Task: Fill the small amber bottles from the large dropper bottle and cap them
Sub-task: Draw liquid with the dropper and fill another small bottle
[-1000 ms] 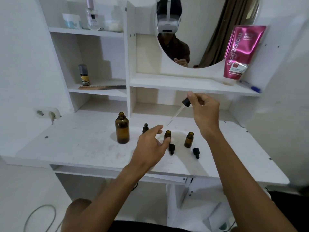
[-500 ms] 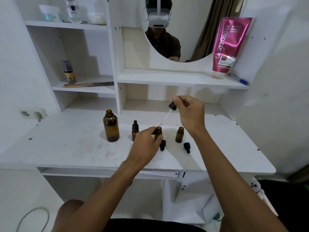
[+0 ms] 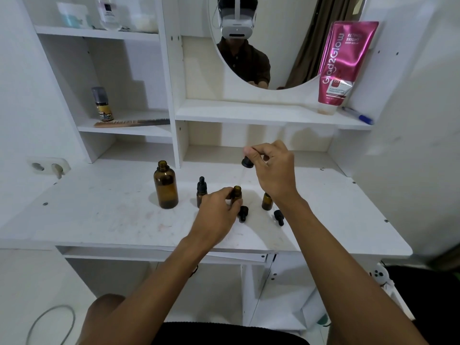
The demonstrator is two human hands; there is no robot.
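A person's two bare arms reach over a white counter (image 3: 99,215) below a mirror (image 3: 273,46). The left hand (image 3: 216,217) grips a small open amber bottle (image 3: 236,194) standing on the counter, fingers (image 3: 232,204) wrapped round its lower body. The right hand (image 3: 271,168) is raised above and just behind it, fingers pinching the black bulb of a dropper (image 3: 247,162); its thin glass tube slants down toward the held bottle's mouth, but whether the tip is inside cannot be told. Left of the hands stands the large bottle (image 3: 165,186), uncapped. Between it and the left hand is a capped bottle (image 3: 201,191). To the right, partly hidden by the right wrist, stands another open bottle (image 3: 266,201). Two loose black caps (image 3: 243,213) lie on the counter in front of the small bottles, one near each. A pink tube (image 3: 344,63) stands on the shelf above.
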